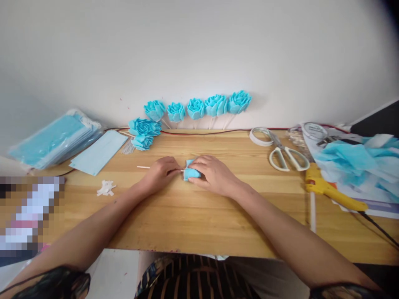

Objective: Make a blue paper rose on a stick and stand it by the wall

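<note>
Near the middle of the wooden table, my left hand (163, 172) is closed around a thin white stick (143, 167), whose free end sticks out to the left. At the stick's right end is a small blue flower piece (191, 172). My right hand (212, 174) has its fingers wrapped round this piece from the right, hiding part of it. Both hands are close together, just above the tabletop.
Finished blue flowers (195, 109) lean on the wall; more lie left. Blue sheets (99, 152), a bagged stack (56, 139) and white scraps (106, 188) lie left. At right are tape (261, 143), scissors (288, 160), a yellow glue gun (338, 195) and blue cuttings (364, 162).
</note>
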The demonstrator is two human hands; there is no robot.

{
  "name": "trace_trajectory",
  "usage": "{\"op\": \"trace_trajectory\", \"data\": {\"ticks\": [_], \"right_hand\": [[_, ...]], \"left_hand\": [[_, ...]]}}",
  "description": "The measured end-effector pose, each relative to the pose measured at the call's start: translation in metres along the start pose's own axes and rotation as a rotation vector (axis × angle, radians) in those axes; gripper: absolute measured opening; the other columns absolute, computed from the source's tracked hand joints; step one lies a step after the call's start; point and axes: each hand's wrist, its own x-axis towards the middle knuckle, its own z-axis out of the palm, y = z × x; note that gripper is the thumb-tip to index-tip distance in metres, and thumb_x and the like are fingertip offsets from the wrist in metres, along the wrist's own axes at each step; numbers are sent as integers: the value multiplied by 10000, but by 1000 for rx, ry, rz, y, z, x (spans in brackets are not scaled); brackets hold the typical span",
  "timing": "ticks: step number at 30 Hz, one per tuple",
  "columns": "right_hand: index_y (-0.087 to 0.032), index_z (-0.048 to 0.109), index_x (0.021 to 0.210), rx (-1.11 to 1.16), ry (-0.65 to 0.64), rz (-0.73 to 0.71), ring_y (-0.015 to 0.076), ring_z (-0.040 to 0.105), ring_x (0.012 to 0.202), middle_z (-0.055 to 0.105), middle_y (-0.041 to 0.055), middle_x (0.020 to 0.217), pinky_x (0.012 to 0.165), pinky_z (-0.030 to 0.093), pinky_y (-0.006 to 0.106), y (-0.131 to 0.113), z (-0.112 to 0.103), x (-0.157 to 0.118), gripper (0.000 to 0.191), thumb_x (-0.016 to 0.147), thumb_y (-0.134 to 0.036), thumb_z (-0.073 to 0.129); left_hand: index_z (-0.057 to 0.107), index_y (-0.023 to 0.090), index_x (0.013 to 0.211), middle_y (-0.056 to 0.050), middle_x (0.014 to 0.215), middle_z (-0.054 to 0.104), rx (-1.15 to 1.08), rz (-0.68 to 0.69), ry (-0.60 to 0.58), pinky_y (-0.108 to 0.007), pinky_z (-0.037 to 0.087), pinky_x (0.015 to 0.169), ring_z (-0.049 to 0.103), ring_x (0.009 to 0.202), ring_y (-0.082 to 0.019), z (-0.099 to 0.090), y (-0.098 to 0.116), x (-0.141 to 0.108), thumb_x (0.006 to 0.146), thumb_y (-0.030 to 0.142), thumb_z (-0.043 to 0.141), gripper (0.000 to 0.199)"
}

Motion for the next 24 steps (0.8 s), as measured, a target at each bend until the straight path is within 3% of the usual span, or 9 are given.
{"op": "trace_trajectory", "data": {"ticks": [6, 10, 14, 16, 20, 22, 24], "right_hand": [[-294, 577, 1414, 627, 357, 220, 223, 553, 1362, 639, 72, 1420, 1154, 415, 459, 15, -18, -8, 437, 995, -405, 521], [-354, 417, 1535, 848, 285, 138, 235, 452, 1457, 544, 55, 1525, 1196, 372, 482, 20, -19, -10, 645, 928, -400, 631], [-388, 283, 1590, 885, 231, 98, 236, 418, 1481, 448, 53, 1596, 1221, 338, 476, 16, -10, -9, 878, 844, -434, 745], [-375, 338, 1569, 873, 244, 130, 254, 436, 1469, 457, 61, 1587, 1201, 369, 472, 11, -8, -8, 909, 790, -459, 798], [-263, 630, 1339, 838, 238, 115, 306, 600, 1298, 651, 99, 1375, 1135, 444, 486, 0, -17, -5, 732, 714, -594, 815], [-254, 653, 1294, 864, 226, 87, 303, 661, 1192, 673, 100, 1333, 1078, 495, 469, -6, -25, -4, 741, 694, -664, 794], [-280, 589, 1373, 913, 230, 89, 287, 696, 1104, 654, 95, 1361, 991, 550, 442, -11, -31, -4, 851, 670, -724, 771]], "left_hand": [[736, 151, 900, -78, 837, 709, -130, -80, 99, -266, 479, 724, 652, 784, -174, -13, 5, 4, 983, 283, 559, 236], [671, 149, 786, -30, 728, 658, -201, -186, 191, -243, 437, 649, 604, 695, -147, -29, 16, 10, 960, 300, 537, 267], [601, 152, 725, -2, 641, 582, -304, -261, 142, -227, 390, 567, 510, 594, -115, -35, 33, 20, 959, 370, 515, 332], [570, 158, 711, 5, 619, 553, -395, -266, 105, -224, 388, 548, 489, 574, -110, -31, 43, 27, 963, 427, 515, 372], [550, 164, 710, -4, 643, 555, -587, -260, 42, -245, 430, 592, 498, 597, -117, -17, 63, 44, 961, 535, 519, 449], [554, 165, 718, -4, 643, 551, -649, -257, 16, -255, 431, 611, 496, 604, -121, -12, 71, 52, 955, 569, 522, 469], [550, 168, 715, -2, 635, 542, -667, -253, -5, -259, 421, 611, 488, 601, -122, -8, 75, 58, 951, 589, 525, 483]]}}
